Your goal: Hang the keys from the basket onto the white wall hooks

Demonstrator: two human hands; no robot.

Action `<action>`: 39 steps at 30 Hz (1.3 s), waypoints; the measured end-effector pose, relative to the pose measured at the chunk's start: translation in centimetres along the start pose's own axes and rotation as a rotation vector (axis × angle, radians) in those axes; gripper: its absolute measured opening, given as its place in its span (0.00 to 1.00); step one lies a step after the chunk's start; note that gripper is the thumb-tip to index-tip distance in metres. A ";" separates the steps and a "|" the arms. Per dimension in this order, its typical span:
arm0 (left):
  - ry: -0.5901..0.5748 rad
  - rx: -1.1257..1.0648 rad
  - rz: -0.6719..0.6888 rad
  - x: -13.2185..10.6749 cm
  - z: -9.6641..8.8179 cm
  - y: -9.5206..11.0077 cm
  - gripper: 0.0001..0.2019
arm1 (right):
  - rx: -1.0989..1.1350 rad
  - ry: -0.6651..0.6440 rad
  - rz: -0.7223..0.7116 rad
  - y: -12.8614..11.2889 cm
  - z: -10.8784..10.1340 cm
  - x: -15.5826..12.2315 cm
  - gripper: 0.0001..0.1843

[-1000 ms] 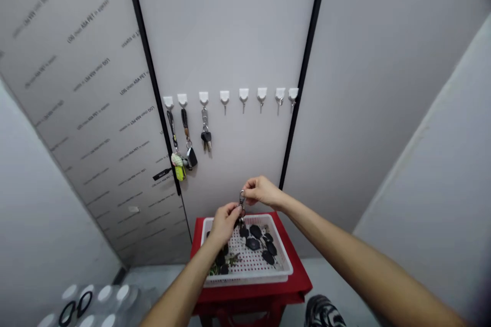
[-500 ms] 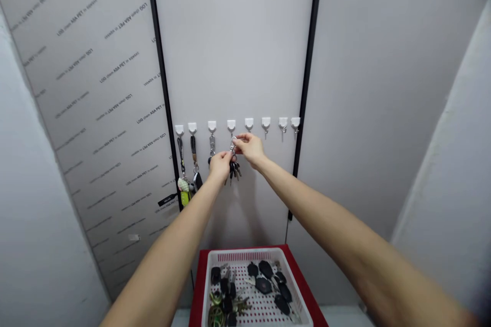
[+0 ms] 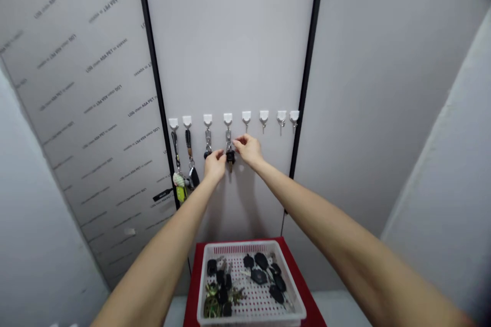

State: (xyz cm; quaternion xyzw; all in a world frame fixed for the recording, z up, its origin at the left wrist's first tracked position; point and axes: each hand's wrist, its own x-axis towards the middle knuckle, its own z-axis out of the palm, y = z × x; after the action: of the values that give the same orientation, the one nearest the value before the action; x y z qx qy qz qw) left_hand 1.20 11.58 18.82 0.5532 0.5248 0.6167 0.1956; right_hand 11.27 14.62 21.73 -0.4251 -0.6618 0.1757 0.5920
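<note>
keys [image 3: 230, 156] hang on fourth hook [image 3: 227, 118] | left hand [image 3: 214, 164] fingers pinch keys | right hand [image 3: 250, 149] fingers at clasp [image 3: 228, 139] — grip unclear | basket [image 3: 202, 286] below on red surface [image 3: 193, 286]

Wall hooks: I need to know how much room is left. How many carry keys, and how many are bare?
Hooks carrying keys: 4
Bare hooks: 4
Total: 8 hooks
</note>
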 end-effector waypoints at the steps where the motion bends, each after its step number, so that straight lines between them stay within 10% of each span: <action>1: -0.015 0.028 0.019 -1.1 -0.4 -0.5 0.11 | -0.008 -0.023 0.002 0.7 -0.5 -0.9 0.06; 9: -0.376 0.292 -0.095 -13.8 -1.5 -9.4 0.12 | -0.141 -0.541 0.188 9.2 -3.3 -17.1 0.05; 14: -0.631 0.556 0.010 -18.5 -2.1 -12.2 0.11 | -0.405 -0.694 0.071 12.0 -4.4 -24.0 0.07; 22: -0.925 0.836 0.121 -18.5 -4.6 -11.6 0.15 | -0.618 -0.825 -0.022 10.8 -4.6 -24.3 0.12; 28: -0.894 0.934 0.166 -18.7 -4.3 -11.8 0.14 | -0.744 -0.861 0.024 11.3 -4.0 -24.5 0.14; 39: -0.680 0.641 0.067 -18.3 -3.1 -12.5 0.12 | 0.420 -0.422 0.783 10.9 -4.5 -22.3 0.12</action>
State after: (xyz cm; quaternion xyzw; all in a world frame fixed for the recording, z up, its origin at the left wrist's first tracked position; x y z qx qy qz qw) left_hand -0.05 -0.17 -0.21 0.7729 0.5769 0.2133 0.1556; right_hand 17.96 2.43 0.66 -0.4688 -0.5081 0.5968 0.4073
